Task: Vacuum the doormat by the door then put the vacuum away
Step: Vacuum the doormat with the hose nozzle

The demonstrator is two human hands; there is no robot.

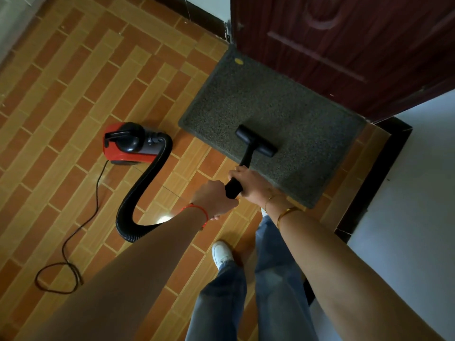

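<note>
A grey doormat [266, 104] lies on the tiled floor against a dark red door [344, 40]. The black vacuum nozzle [256, 141] rests on the mat's middle, near its front edge. Its black wand [242, 168] runs back to my hands. My right hand [250, 182] grips the wand higher up, and my left hand [214, 198] grips its lower end just behind. A black ribbed hose [145, 183] curves from under my left arm to the red and black vacuum body [128, 143], which sits on the floor left of the mat.
A black power cord [73, 232] trails from the vacuum body and loops on the tiles at the lower left. A white wall with dark skirting [376, 178] stands right of the mat. My legs and a white shoe [221, 253] are below my hands.
</note>
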